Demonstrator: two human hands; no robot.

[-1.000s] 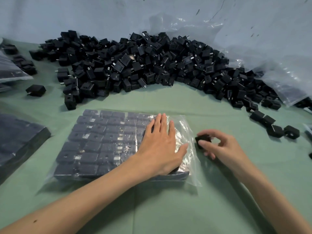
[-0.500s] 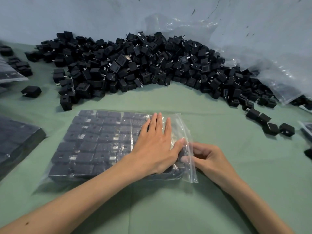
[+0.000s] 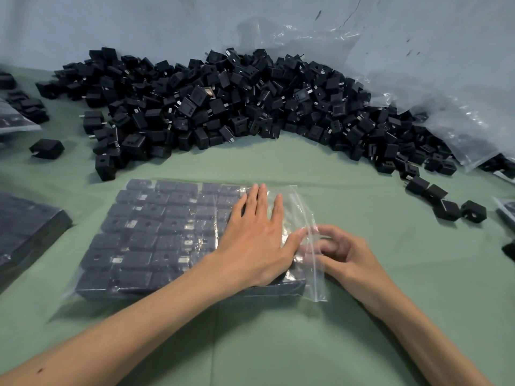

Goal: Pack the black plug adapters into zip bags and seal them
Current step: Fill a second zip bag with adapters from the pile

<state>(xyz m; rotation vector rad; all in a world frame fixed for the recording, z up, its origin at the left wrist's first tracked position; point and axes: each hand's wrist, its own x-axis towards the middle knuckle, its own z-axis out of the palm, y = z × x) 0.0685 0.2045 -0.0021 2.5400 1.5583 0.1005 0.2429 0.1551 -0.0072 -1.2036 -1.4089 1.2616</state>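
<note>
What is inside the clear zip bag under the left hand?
Black plug adapters in neat rows fill the zip bag, seen through the clear plastic. The left hand covers some; whether the right hand at the mouth holds another is unclear.

Right hand (image 3: pixel 344 256) fingertips blurred behind zip bag (image 3: pixel 303 207) mouth film; grip unreadable. Left hand (image 3: pixel 253 238) covers some bagged adapters (image 3: pixel 156 232). Packed bag (image 3: pixel 25 229) cut by left edge.

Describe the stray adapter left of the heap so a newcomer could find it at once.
Start at the big heap of black adapters along the wall. From its left end, come a little nearer: one adapter lies alone on the green cloth. Unlike its neighbours, it touches nothing but the cloth.
</note>
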